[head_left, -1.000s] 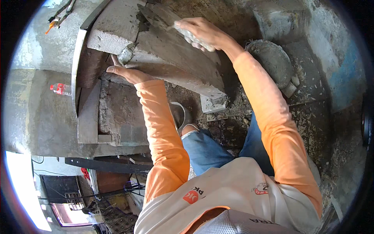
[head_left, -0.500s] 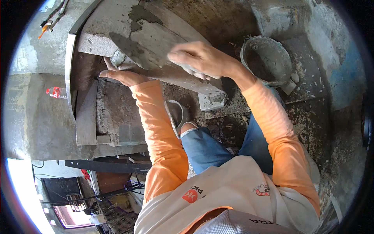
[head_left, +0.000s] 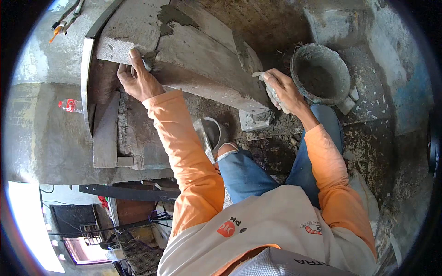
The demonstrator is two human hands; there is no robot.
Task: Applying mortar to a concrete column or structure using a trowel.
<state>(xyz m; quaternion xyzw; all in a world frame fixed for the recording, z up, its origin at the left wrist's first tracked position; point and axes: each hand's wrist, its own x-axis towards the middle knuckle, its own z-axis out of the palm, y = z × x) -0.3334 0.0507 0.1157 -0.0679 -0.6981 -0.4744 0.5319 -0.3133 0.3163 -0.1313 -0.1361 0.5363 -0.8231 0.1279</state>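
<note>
My right hand (head_left: pixel 286 94) is closed around the mortar-crusted handle of a trowel (head_left: pixel 244 53). The trowel's grey blade is seen nearly edge-on, close to the right part of a long pale block slab (head_left: pixel 198 60). At the slab's left, my left hand (head_left: pixel 140 80) is open, thumb raised and apart from partly bent fingers. It touches the lower edge of a light block (head_left: pixel 126 48), by the joint between the two. Some mortar shows beside the thumb, partly hidden by it. A wet grey mortar patch (head_left: pixel 175 19) lies on top across the joint.
A mortar-stained bucket (head_left: pixel 322 94) stands at the right, near my knee. Below the slab are a round container (head_left: pixel 214 131) and a short block (head_left: pixel 254 119). A curved metal-edged strip (head_left: pixel 85 78) borders the left side, with a plastic bottle (head_left: pixel 70 106) beyond it.
My right hand has drawn the trowel rightward, away from the joint. My left hand has turned from lying flat under the joint to pointing up, thumb against the block's edge.
</note>
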